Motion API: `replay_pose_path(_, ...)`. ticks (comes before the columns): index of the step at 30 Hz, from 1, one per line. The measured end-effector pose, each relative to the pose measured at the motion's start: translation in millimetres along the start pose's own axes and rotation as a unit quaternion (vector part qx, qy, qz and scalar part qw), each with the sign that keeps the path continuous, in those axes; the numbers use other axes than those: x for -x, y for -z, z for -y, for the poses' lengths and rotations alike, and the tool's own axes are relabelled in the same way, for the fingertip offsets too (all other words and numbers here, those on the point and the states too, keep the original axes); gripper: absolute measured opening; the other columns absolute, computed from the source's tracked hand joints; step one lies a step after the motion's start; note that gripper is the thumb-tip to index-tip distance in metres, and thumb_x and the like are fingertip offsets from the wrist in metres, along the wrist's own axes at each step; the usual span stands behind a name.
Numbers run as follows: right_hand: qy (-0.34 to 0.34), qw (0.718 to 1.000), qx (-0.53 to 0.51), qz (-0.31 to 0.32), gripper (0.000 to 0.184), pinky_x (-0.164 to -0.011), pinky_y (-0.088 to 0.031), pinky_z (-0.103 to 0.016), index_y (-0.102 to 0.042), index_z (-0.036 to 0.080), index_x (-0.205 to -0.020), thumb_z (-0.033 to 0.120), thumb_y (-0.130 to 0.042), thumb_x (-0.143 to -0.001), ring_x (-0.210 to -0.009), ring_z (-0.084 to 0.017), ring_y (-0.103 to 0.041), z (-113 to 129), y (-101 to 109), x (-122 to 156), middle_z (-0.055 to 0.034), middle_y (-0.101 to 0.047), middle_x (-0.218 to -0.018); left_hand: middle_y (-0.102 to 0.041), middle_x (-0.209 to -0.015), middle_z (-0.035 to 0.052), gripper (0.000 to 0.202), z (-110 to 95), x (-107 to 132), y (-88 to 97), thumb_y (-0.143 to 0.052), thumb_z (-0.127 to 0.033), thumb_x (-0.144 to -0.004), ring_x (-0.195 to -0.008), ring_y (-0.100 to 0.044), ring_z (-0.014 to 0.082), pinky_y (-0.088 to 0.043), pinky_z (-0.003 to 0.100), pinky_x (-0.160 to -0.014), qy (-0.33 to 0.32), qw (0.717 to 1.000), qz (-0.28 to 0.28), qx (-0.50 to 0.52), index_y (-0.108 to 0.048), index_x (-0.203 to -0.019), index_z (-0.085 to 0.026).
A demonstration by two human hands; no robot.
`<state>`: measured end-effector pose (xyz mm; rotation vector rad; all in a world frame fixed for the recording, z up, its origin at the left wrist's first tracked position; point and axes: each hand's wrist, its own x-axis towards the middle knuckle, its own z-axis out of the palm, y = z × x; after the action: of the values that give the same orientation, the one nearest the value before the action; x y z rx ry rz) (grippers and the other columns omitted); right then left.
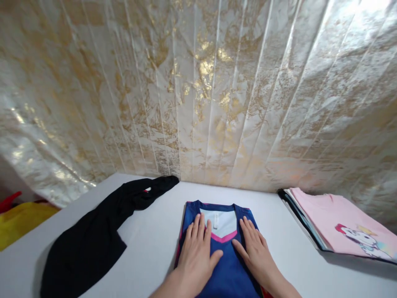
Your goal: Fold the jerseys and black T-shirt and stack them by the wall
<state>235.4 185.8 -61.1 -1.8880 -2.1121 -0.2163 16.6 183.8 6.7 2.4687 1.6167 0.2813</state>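
A folded navy blue shirt [228, 265] with a pink-trimmed V-neck lies face up on the white table [149, 248] in front of me. Inside its collar a pale lining and a small white label show. My left hand [198, 252] rests flat on the left side of the shirt, fingers stretched toward the collar. On the right side, my right hand [254, 250] lies palm down with its fingers extended. Neither hand grips anything. The shirt's lower end runs out of view at the bottom edge.
On the left a black garment [89, 236] lies loosely spread. A stack of folded clothes sits at the right, topped by a pink T-shirt [347, 219] with a cartoon dog print. Beyond the table's left edge is yellow cloth [27, 219]. A shiny gold-and-silver curtain [198, 91] hangs behind.
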Motion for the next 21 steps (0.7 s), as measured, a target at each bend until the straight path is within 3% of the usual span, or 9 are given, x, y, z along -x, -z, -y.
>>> replay_pose_path(4, 0.044, 0.997, 0.013, -0.059, 0.064, -0.103, -0.038, -0.052, -0.037, 0.013, -0.143, 0.054, -0.029, -0.095, -0.137, -0.030, -0.034, 3.3, -5.8, 0.6, -0.0177, -0.039, -0.147, -0.017, -0.154, 0.0191, 0.079, -2.5, -15.4, -11.7, -0.043, -0.062, -0.088, -0.142, -0.011, 0.0347, -0.020, 0.053, -0.114, 0.026, 0.997, -0.062, 0.040, -0.033, -0.145, -0.008)
replay_pose_path(7, 0.075, 0.993, 0.031, -0.080, 0.066, -0.099, -0.041, -0.054, -0.035, 0.011, -0.144, 0.055, -0.027, -0.095, -0.136, -0.033, -0.034, 5.1, -8.6, 1.9, -0.0203, -0.038, -0.147, -0.019, -0.154, 0.0189, 0.078, 0.6, -19.6, -23.7, -0.045, -0.063, -0.087, -0.142, -0.012, 0.0375, -0.017, 0.056, -0.114, 0.044, 0.996, -0.064, 0.053, -0.038, -0.143, -0.010)
replay_pose_path(10, 0.095, 0.991, 0.047, -0.080, 0.062, -0.098, -0.041, -0.054, -0.032, 0.016, -0.146, 0.052, -0.028, -0.096, -0.136, -0.034, -0.034, 4.6, -9.8, 3.7, -0.0181, -0.038, -0.148, -0.021, -0.154, 0.0165, 0.072, 6.2, -14.5, -22.4, -0.051, -0.053, -0.087, -0.142, -0.014, 0.0365, -0.020, 0.055, -0.113, 0.042, 0.995, -0.070, 0.059, -0.036, -0.144, -0.013)
replay_pose_path(13, 0.086, 0.993, 0.051, -0.070, 0.060, -0.099, -0.040, -0.053, -0.033, 0.017, -0.146, 0.051, -0.027, -0.096, -0.137, -0.033, -0.034, 5.6, -8.3, 4.4, -0.0166, -0.038, -0.148, -0.032, -0.150, 0.0181, 0.063, 20.6, 0.6, -4.5, -0.058, -0.034, -0.085, -0.138, -0.027, 0.0355, -0.029, 0.051, -0.108, 0.073, 0.993, -0.085, 0.048, -0.039, -0.140, -0.011)
replay_pose_path(15, 0.065, 0.995, 0.046, -0.057, 0.063, -0.100, -0.039, -0.053, -0.037, 0.014, -0.143, 0.053, -0.025, -0.096, -0.137, -0.033, -0.033, 7.3, -7.0, 3.6, -0.0181, -0.037, -0.148, -0.051, -0.135, 0.0171, 0.046, 36.0, 15.5, 12.0, -0.057, -0.023, -0.084, -0.124, -0.046, 0.0317, -0.037, 0.044, -0.100, 0.114, 0.988, -0.092, 0.048, -0.050, -0.128, -0.012)
replay_pose_path(17, 0.041, 0.997, 0.037, -0.045, 0.066, -0.103, -0.036, -0.053, -0.040, 0.011, -0.141, 0.056, -0.024, -0.095, -0.137, -0.033, -0.033, 9.4, -5.8, 2.2, -0.0190, -0.037, -0.148, -0.065, -0.108, 0.0099, 0.022, 52.0, 31.6, 27.0, -0.050, -0.018, -0.088, -0.099, -0.060, 0.0240, -0.043, 0.034, -0.084, 0.157, 0.982, -0.073, 0.079, -0.059, -0.107, -0.016)
replay_pose_path(19, 0.024, 0.998, 0.019, -0.047, 0.065, -0.103, -0.035, -0.054, -0.044, 0.010, -0.137, 0.055, -0.026, -0.094, -0.136, -0.034, -0.033, 13.5, -2.9, 0.6, -0.0199, -0.038, -0.147, -0.067, -0.084, 0.0025, 0.016, 64.0, 45.5, 36.9, -0.046, -0.019, -0.090, -0.076, -0.062, 0.0183, -0.038, 0.026, -0.066, 0.193, 0.972, -0.022, 0.129, -0.061, -0.089, -0.020)
replay_pose_path(21, 0.025, 0.997, -0.014, -0.066, 0.059, -0.100, -0.036, -0.056, -0.049, 0.010, -0.131, 0.052, -0.033, -0.093, -0.136, -0.036, -0.033, 23.3, 4.9, -0.3, -0.0212, -0.041, -0.144, -0.064, -0.069, -0.0012, 0.020, 69.7, 54.6, 40.5, -0.046, -0.020, -0.090, -0.064, -0.058, 0.0156, -0.030, 0.024, -0.058, 0.220, 0.958, 0.017, 0.182, -0.061, -0.078, -0.021)
